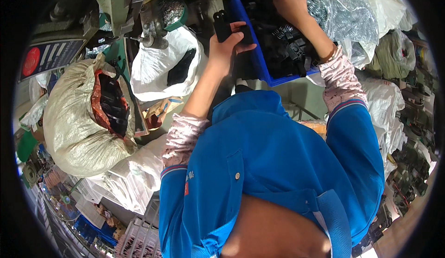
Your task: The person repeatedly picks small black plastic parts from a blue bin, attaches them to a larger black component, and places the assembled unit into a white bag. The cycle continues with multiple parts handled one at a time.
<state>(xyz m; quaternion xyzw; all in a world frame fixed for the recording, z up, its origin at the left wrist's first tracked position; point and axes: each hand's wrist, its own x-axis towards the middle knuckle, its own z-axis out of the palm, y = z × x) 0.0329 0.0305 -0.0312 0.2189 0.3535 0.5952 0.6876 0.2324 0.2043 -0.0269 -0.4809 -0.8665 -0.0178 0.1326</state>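
- One left hand (225, 49) grasping one flat black part (222, 27).
- One right hand (292, 6) inside one blue bin (283, 80), over many black pieces (296, 49); whether it grips any, I cannot tell.
- Left of the left hand: two open sacks, one white sack (143, 74), one beige sack (67, 119).

1. Bright but uneven light; source out of view.
2. White sack (147, 72) nearly washed out.
3. Glare streaks on clear plastic bag (354, 14).
4. Black parts (296, 51) in blue bin (278, 80): shadowed, detail thin.
5. Rim: curved, softer, black corners.
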